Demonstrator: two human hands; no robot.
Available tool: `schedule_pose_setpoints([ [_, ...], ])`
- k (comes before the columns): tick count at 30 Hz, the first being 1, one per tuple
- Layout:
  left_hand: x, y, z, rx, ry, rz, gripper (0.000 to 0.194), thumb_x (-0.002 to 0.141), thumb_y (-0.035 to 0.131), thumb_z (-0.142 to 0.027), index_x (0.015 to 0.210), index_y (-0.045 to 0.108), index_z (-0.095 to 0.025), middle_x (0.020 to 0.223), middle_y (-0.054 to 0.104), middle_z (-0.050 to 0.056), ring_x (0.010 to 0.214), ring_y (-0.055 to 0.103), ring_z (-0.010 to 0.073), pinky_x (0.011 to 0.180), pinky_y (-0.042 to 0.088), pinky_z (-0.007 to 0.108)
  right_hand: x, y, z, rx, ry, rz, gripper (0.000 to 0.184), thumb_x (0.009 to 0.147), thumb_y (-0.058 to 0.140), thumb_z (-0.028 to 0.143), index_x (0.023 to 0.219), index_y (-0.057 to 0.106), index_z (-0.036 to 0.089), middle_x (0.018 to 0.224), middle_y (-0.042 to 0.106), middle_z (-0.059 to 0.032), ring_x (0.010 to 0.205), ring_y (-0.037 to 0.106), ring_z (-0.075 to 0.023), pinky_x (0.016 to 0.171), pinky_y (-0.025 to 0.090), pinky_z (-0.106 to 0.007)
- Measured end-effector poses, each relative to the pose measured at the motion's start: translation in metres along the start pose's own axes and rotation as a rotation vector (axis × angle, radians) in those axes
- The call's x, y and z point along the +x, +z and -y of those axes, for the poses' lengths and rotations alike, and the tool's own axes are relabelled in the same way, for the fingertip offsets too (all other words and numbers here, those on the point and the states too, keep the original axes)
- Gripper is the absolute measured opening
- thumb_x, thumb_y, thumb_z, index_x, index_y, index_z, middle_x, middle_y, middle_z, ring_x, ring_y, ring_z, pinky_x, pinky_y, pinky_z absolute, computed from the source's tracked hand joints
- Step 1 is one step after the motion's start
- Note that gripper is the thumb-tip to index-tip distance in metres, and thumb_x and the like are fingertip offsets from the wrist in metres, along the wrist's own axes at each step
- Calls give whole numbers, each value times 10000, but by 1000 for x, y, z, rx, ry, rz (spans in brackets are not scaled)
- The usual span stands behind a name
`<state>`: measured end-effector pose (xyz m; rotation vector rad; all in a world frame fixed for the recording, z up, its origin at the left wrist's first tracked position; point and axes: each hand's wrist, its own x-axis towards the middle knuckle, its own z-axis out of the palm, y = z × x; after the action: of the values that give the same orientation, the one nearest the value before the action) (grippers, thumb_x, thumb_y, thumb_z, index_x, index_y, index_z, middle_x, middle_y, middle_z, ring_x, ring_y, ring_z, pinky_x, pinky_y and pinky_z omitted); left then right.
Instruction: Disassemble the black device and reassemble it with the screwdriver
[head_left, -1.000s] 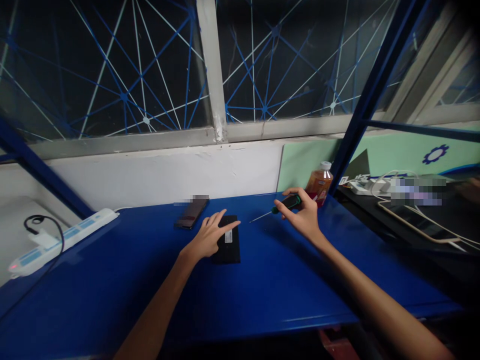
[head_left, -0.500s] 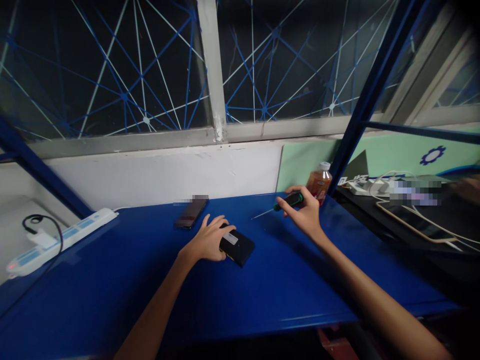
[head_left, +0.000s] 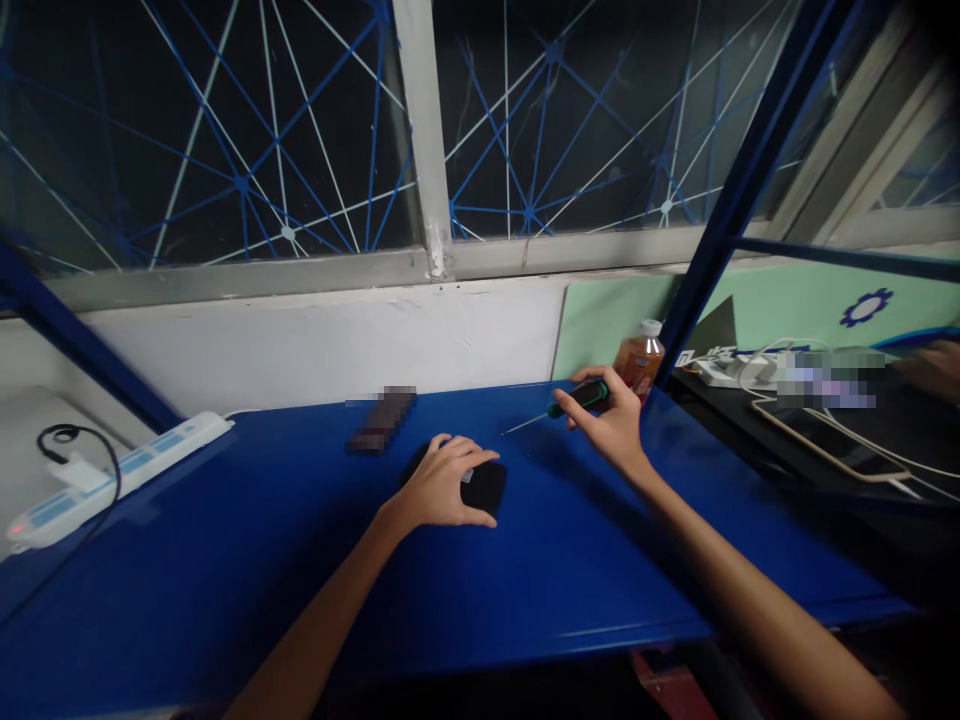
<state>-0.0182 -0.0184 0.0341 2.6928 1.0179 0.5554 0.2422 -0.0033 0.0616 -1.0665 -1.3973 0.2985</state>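
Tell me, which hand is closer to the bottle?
Right. The right hand, with the screwdriver, is just in front of the bottle; the left hand is farther away, on a black case.

Place: we seem to be in a workshop, kind uncertain | Signs we see: blue workbench (head_left: 540, 590) with metal framing (head_left: 739, 205), screwdriver (head_left: 585, 397), power strip (head_left: 161, 453), gear emblem (head_left: 850, 316) on green wall panel (head_left: 795, 295), neighbouring black desk (head_left: 731, 410), line-patterned windows (head_left: 277, 140)

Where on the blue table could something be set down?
Bare: the blue table between the forearms, and from the left hand to the power strip. Crowded: around the black device under that hand, and by the bottle, where the right hand holds the screwdriver.
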Motion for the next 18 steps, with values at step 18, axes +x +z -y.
schedule_pose_setpoints([
  [18, 0, -13, 0, -65, -72, -278, 736, 649, 731, -620, 1267, 564, -257, 1220, 650, 83, 1127, 577, 341, 954, 427, 530, -1, 4, 3, 206, 72, 16, 257, 761, 736, 316, 890, 538, 214, 499, 564, 61, 380, 559, -131, 397, 448, -254],
])
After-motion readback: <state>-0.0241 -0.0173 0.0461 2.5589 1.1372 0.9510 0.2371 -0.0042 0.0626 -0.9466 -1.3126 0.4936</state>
